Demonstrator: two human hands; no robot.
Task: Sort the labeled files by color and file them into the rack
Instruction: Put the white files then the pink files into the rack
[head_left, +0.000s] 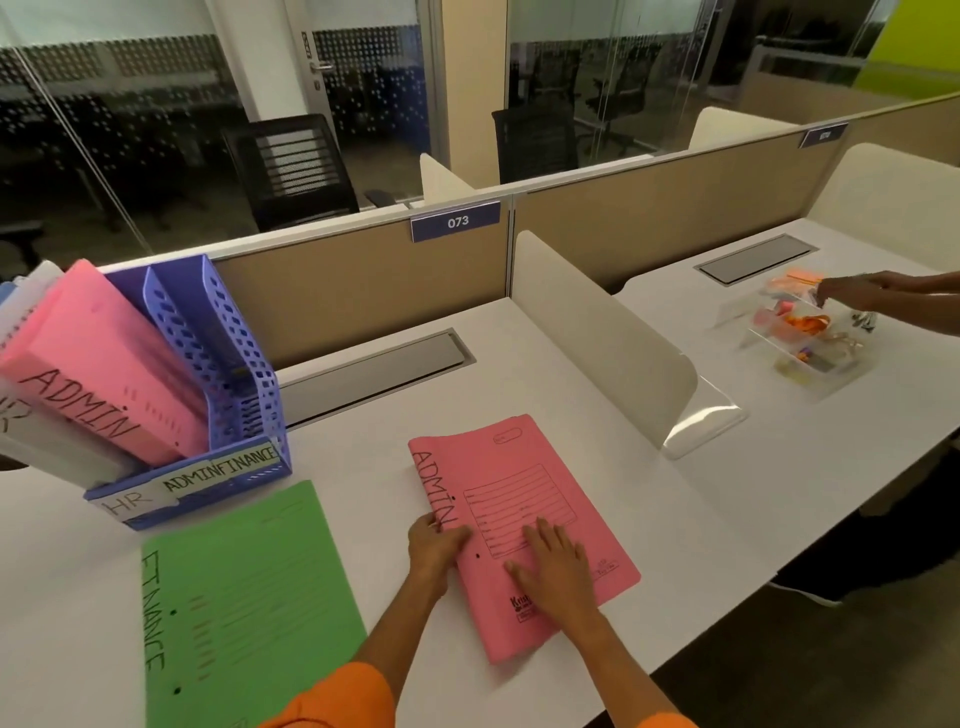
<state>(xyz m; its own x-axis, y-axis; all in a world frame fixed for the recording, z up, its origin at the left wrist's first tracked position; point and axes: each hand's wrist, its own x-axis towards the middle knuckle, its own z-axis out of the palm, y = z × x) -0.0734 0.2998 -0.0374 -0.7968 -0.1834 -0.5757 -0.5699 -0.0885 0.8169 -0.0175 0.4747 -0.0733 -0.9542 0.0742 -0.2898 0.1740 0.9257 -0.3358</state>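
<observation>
A: Quick pass. We've got a pink file (524, 530) marked ADMIN lying flat on the white desk (597, 467), centre-right, spine to the left.

B: Hands?

A: Left hand (435, 540) is at the spine edge, fingers curled round it, so it's gripping the pink file. Right hand (558, 569) lies flat on the cover, fingers spread, pressing on it, not closed on anything.

B: OK. Other files?

A: Green file (244, 613) marked FINANCE, flat on the desk to the left of the pink one, apart from it, nobody touching it. Its far corner sits just beside the rack base.

B: Rack?

A: Blue perforated rack (218, 364), far left of the desk, w/ front labels HR, ADMIN, FINANCE. We see a second pink ADMIN file (98, 374) leaning in it, tilted left. A white file (31, 431) sits just left of that; only part of its lettering shows. More files behind, too blurred to tell. The right-hand slots look empty from here.

B: Bkgd?

A: Beige partition w/ a tag reading 073 (457, 222). A white divider (597, 338) splits our desk from the next one. Over there, another person's hand (852, 293) rests at a clear organiser (800, 338) holding small coloured bits; can't tell the grip.
</observation>
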